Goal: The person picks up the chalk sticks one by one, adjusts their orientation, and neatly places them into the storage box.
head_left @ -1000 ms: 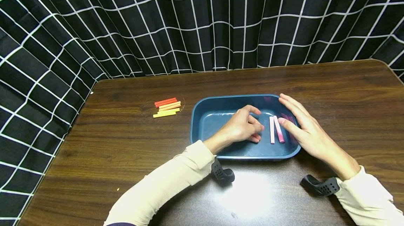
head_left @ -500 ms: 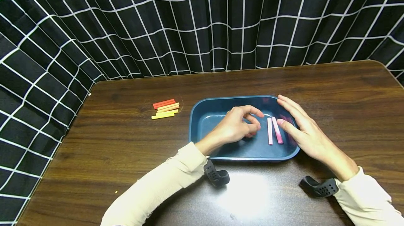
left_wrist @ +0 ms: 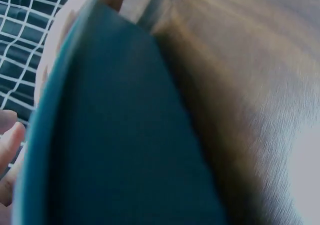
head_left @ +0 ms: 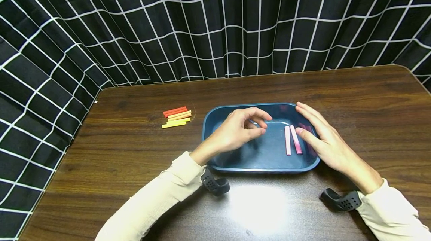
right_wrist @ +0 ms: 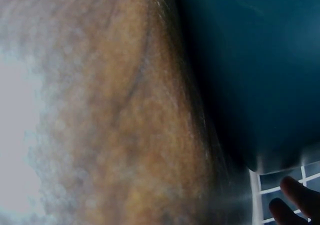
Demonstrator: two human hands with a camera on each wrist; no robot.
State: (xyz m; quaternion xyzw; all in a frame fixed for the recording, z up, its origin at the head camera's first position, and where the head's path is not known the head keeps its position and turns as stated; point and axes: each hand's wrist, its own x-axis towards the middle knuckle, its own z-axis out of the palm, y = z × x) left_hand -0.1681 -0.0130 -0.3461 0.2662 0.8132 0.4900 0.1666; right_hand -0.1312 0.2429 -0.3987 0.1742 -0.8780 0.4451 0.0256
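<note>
Over the left half of a blue plastic bin (head_left: 269, 160) hovers my left hand (head_left: 235, 128), its fingers loosely bent with nothing between them. My right hand (head_left: 324, 140) lies against the bin's right end, fingers extended along the rim and thumb reaching inside. On the bin floor, near that thumb, lie a pale pink chalk stick (head_left: 287, 140) and a deeper pink chalk stick (head_left: 296, 140), side by side and slightly splayed. The left wrist view is mostly filled by the bin's side wall (left_wrist: 125, 120), with some fingertips at the left edge. Fingertips (right_wrist: 295, 197) show low in the right wrist view.
Left of the bin, a small group of chalk sticks lies on the wooden table (head_left: 128, 151): red sticks (head_left: 175, 111), orange sticks (head_left: 179, 115) and yellow sticks (head_left: 176, 123). A black curtain (head_left: 215, 24) with a white grid hangs behind the table and along its left side.
My left hand has moved left inside the bin's outline, away from the pink chalk sticks, and lifted a little. The right hand has stayed at the bin's right end.
</note>
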